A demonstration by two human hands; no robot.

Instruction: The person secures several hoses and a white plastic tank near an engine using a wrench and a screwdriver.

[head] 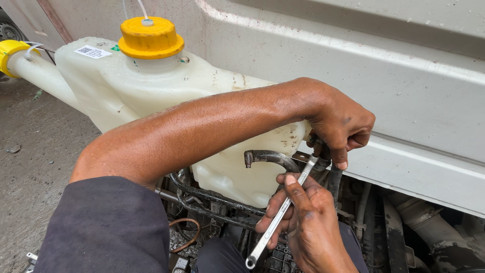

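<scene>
Left forearm [202,126] (bare) crosses white reservoir [151,91], hiding hoses.

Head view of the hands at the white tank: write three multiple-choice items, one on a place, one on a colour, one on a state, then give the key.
1. Where does the spanner lie?
A. in the right hand
B. on the ground
C. on top of the tank

2. What colour is the cap on the tank?
A. blue
B. yellow
C. black

3. How is the left hand?
A. open and flat
B. closed around a part beside the tank
C. resting on the cap

Key: 1 A, its fingers wrap the shaft; 2 B, the cap is plainly yellow; 3 B, its fingers curl shut where the spanner's upper end meets it.
</scene>
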